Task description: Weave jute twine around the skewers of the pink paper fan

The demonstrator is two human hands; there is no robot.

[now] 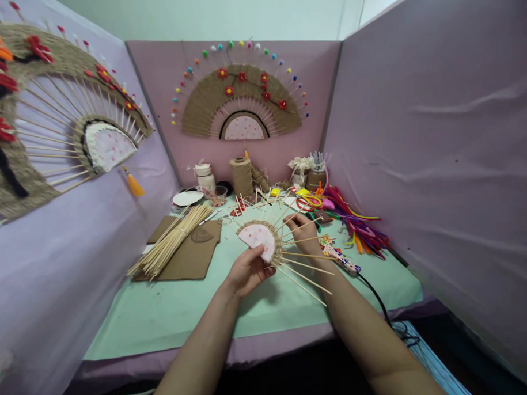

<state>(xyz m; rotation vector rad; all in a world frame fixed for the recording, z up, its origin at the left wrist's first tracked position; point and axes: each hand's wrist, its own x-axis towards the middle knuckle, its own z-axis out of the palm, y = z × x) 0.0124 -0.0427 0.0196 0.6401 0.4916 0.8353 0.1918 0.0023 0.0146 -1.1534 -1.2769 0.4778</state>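
One stick fan (276, 243) above a table (181, 315)

Open room borders the near edge; side walls (421, 146) flank it left and right. Left hand (249, 272) grasps the half-disc (257, 236); right hand (302, 229), fingers bent, lies among right-side sticks (307, 269), grip unclear.

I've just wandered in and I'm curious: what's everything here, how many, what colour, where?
Partial fan: one, pink-and-tan, centre, handheld
Large fans: two, tan with red flowers, left and back
Partitions: three, lilac and pink, around
Cardboard: at least two, brown, left
Stick bundle: one, pale, on the cardboard
Twine spool: one, tan, back middle
Lidded jar: one, white, back left
Glue gun: one, patterned white, right
Pipe cleaners: many, multicoloured, far right
Table cover: one, pale green, beneath
Other small supplies: uncountable, mixed colours, back
Left hand: one, bare, holding the partial fan
Right hand: one, bare, among its sticks
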